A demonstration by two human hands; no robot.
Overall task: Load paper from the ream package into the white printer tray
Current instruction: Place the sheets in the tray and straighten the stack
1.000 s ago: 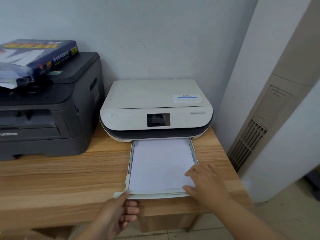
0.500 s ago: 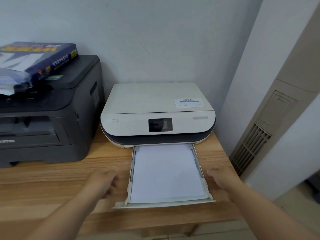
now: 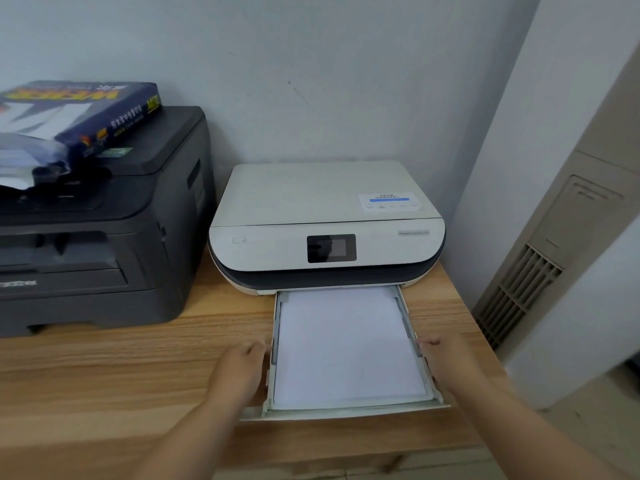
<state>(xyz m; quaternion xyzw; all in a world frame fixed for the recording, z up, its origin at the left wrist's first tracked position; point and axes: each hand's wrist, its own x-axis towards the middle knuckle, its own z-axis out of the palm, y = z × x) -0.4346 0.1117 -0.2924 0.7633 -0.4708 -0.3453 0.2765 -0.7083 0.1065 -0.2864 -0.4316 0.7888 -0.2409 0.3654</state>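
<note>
The white printer stands on the wooden table against the wall. Its tray is pulled out toward me and holds a flat stack of white paper. My left hand presses against the tray's left wall, fingers curled at its edge. My right hand presses against the right wall in the same way. The blue ream package, torn open at its near end, lies on top of the black printer at the left.
The black printer fills the table's left part, close beside the white one. A beige floor-standing air conditioner stands right of the table. The tray's front lip reaches nearly to the table's front edge.
My right hand came off the paper and my left hand left the front lip. Both then closed in from either side onto the tray's walls.
</note>
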